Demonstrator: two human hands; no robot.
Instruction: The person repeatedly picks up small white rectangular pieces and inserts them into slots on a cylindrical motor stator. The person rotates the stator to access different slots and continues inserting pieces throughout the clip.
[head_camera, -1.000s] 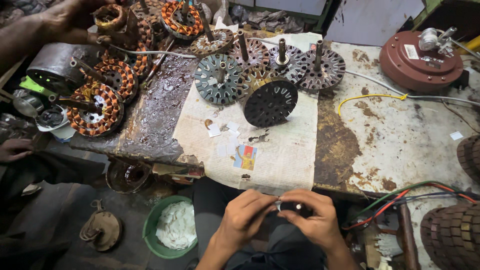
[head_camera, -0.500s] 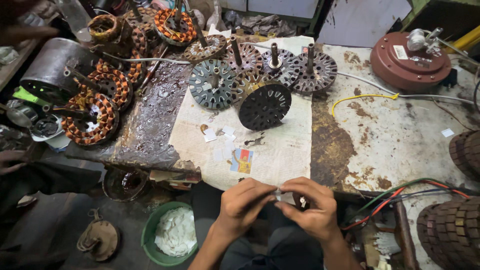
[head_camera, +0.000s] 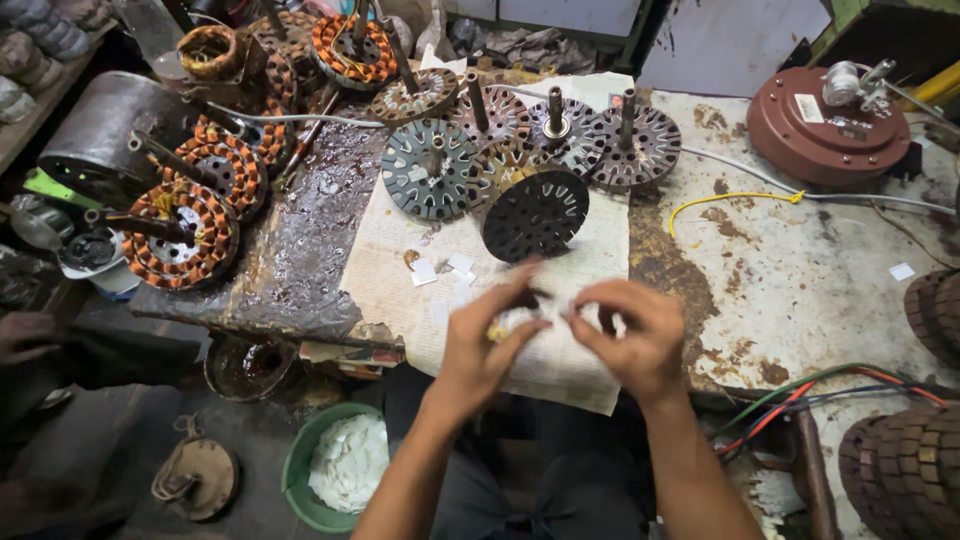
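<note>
Hovering over the paper sheet (head_camera: 575, 365), left hand (head_camera: 483, 340) and right hand (head_camera: 630, 335) fingertips together, grip contents unclear.

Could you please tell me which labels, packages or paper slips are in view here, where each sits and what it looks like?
White rectangular sticker: on the round reddish-brown motor housing, far right.
Small white paper slips: on the pale sheet of paper, below the dark slotted metal disc.
Lone white slip: on the rusty white tabletop, right.
</note>
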